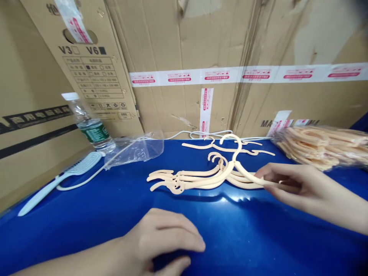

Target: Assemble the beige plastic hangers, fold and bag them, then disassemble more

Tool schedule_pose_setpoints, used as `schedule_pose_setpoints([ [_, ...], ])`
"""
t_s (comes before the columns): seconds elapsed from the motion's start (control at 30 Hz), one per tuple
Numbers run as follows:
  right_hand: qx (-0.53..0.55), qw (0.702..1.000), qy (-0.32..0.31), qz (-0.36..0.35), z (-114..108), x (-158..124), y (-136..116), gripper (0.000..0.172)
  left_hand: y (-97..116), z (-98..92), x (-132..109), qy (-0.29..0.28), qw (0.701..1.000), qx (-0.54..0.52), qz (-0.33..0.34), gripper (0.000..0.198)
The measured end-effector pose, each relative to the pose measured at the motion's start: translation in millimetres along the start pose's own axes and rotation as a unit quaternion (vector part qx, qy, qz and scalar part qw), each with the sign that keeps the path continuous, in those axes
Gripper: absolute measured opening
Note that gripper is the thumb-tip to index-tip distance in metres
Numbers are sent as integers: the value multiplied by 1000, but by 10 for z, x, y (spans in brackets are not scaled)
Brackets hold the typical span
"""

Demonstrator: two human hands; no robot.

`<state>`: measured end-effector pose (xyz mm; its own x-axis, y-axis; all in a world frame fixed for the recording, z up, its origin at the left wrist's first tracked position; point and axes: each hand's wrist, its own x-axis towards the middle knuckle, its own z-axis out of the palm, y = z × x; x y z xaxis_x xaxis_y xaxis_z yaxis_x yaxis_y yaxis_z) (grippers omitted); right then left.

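Note:
A small stack of cream plastic hangers [201, 177] lies on the blue table [115, 207]. My right hand [290, 184] pinches the right arm of the top hanger, whose hook stands up above the stack. A single cream hanger [227, 147] lies flat farther back. My left hand [161, 239] rests on the table near the front edge, its fingers curled loosely and nothing visible in them.
A clear bag full of cream hangers [322, 147] sits at the right. At the left are a water bottle [90, 124], a white comb-like brush [60, 180] and an empty clear bag [135, 149]. A white cable [189, 134] runs along the cardboard boxes [184, 57] behind.

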<state>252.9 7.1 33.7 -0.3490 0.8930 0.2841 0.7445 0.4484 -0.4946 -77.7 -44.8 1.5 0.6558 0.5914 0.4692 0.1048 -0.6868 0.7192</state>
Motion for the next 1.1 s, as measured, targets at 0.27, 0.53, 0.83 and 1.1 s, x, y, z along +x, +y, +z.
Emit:
schedule_pose_setpoints([
  [0.27, -73, 988, -127, -50, 119, -53, 109, 11, -32, -25, 65, -46, 987, 151, 15, 41],
  [0.53, -143, 979, -121, -84, 180, -14, 104, 11, -59, -78, 57, -93, 951, 293, -9, 36],
  [0.83, -152, 982, -79, -80, 205, 6, 171, 13, -119, -92, 8, -87, 933, 347, -39, 36],
  [1.1, -171, 981, -50, -72, 226, 34, 239, 14, -200, -94, -17, -80, 930, 356, -51, 41],
])
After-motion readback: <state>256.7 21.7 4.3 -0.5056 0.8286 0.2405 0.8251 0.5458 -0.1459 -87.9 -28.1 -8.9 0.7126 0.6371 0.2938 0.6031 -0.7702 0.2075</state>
